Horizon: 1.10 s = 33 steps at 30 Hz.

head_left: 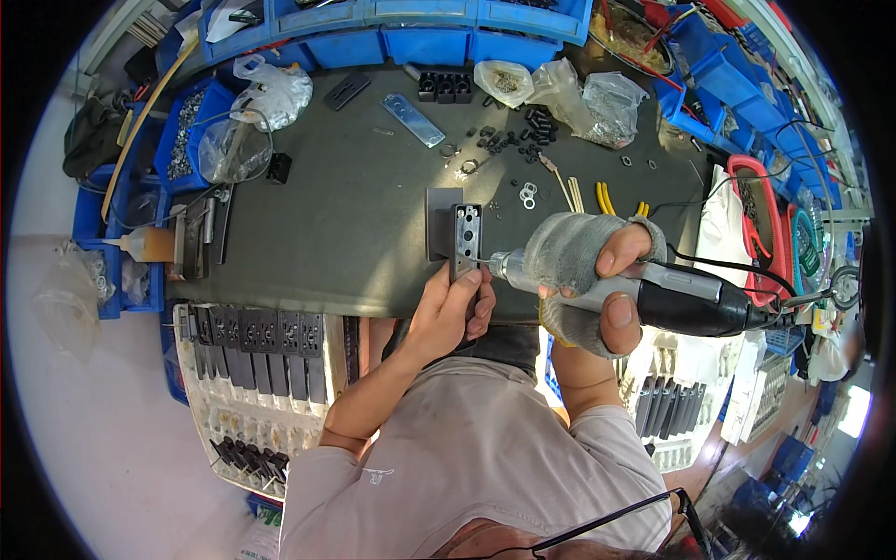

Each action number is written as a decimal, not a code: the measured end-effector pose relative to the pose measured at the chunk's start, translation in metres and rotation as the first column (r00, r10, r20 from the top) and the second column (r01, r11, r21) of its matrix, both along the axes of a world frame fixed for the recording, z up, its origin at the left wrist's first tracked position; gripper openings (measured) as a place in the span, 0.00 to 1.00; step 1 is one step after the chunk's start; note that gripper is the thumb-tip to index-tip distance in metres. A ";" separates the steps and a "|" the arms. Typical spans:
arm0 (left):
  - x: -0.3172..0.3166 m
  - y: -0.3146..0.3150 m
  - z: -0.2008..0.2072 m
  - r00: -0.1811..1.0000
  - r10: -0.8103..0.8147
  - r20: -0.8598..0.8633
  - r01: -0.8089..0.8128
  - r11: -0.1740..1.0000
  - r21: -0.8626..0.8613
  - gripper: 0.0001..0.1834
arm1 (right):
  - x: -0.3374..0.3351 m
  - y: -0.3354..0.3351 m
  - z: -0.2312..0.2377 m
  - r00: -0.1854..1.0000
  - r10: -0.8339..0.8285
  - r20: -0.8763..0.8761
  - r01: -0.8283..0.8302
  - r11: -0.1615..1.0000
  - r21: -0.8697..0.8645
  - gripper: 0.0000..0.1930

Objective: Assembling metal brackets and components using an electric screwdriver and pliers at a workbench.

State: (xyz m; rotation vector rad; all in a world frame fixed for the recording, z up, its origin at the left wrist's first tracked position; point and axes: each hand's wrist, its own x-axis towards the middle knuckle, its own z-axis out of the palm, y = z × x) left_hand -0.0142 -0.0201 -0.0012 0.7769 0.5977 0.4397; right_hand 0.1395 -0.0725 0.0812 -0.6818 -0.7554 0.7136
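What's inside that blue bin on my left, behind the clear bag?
The bin holds a heap of small silvery pieces, too small to identify. Whatever lies beneath them is hidden, and the clear bag covers part of the bin's right side.

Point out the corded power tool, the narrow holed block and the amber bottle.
Corded power tool (693,313): head view, on its black rear housing.
Narrow holed block (468,225): head view, on its upward, hole-pierced face.
Amber bottle (151,245): head view, on the middle of its body.
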 end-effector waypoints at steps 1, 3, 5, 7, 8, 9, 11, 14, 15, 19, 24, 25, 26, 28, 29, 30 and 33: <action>0.000 0.000 0.000 1.000 0.000 0.000 0.000 1.000 0.000 0.11 | 0.000 0.000 0.000 1.000 0.000 0.000 0.000 1.000 0.000 0.19; 0.000 0.000 -0.001 1.000 -0.003 0.008 0.003 1.000 -0.016 0.11 | 0.001 -0.001 -0.001 0.999 0.036 -0.009 -0.036 0.999 0.008 0.19; 0.000 0.000 -0.001 1.000 -0.002 0.008 0.002 1.000 -0.018 0.10 | 0.001 -0.001 -0.004 0.999 0.039 0.001 -0.039 0.999 0.012 0.19; 0.000 0.000 -0.002 1.000 -0.002 0.009 0.002 1.000 -0.021 0.10 | 0.002 0.000 -0.005 0.999 0.042 0.013 -0.042 0.999 0.014 0.19; 0.000 0.000 -0.003 1.000 -0.002 0.012 0.003 1.000 -0.017 0.10 | 0.002 0.002 -0.006 0.999 0.049 0.015 -0.050 0.998 0.030 0.19; 0.001 0.001 -0.003 1.000 -0.004 0.015 0.004 1.000 -0.012 0.10 | 0.002 0.003 -0.006 0.998 0.056 0.017 -0.057 0.997 0.046 0.19; 0.000 0.001 -0.002 1.000 -0.011 0.013 0.012 0.999 -0.031 0.10 | 0.002 0.004 -0.004 0.998 0.061 0.013 -0.062 0.997 0.046 0.19; 0.003 0.002 0.003 1.000 -0.007 -0.002 0.006 0.998 -0.069 0.10 | 0.004 0.007 -0.005 0.998 0.054 0.036 -0.056 0.997 0.052 0.20; 0.004 0.002 0.004 1.000 0.002 -0.012 -0.003 0.996 -0.092 0.11 | 0.004 0.008 -0.005 0.997 0.038 0.063 -0.042 0.998 0.056 0.21; 0.003 0.001 -0.001 1.000 0.010 -0.017 -0.011 0.998 -0.064 0.11 | 0.004 0.009 -0.009 0.994 -0.015 0.110 0.008 0.998 0.060 0.23; 0.001 0.002 0.000 0.998 -0.003 0.068 0.011 0.992 -0.127 0.12 | 0.007 0.002 -0.001 0.996 -0.016 0.083 0.012 0.999 0.053 0.25; 0.000 0.002 0.000 0.998 -0.002 0.067 0.011 0.992 -0.128 0.12 | 0.007 0.001 -0.001 0.994 -0.034 0.099 0.028 0.998 0.061 0.26; -0.001 0.003 0.000 0.998 0.010 0.057 -0.002 0.990 -0.144 0.13 | 0.008 0.001 0.000 0.995 -0.034 0.099 0.028 0.998 0.061 0.26; 0.000 0.004 -0.002 0.999 0.021 0.049 -0.013 0.987 -0.160 0.14 | 0.011 0.000 0.002 0.996 -0.030 0.082 0.019 0.992 0.124 0.27; 0.001 0.005 -0.004 0.999 0.039 0.002 -0.038 0.988 -0.149 0.16 | 0.014 -0.001 0.000 0.996 -0.048 0.079 0.037 0.990 0.137 0.28; 0.002 0.006 -0.006 0.998 0.054 -0.045 -0.060 0.989 -0.137 0.17 | 0.016 -0.001 0.000 0.995 -0.052 0.080 0.040 0.990 0.137 0.28; 0.006 0.011 -0.007 0.965 0.119 -0.235 -0.120 0.993 0.009 0.17 | 0.022 -0.001 0.001 0.993 -0.055 0.109 0.037 0.987 0.159 0.29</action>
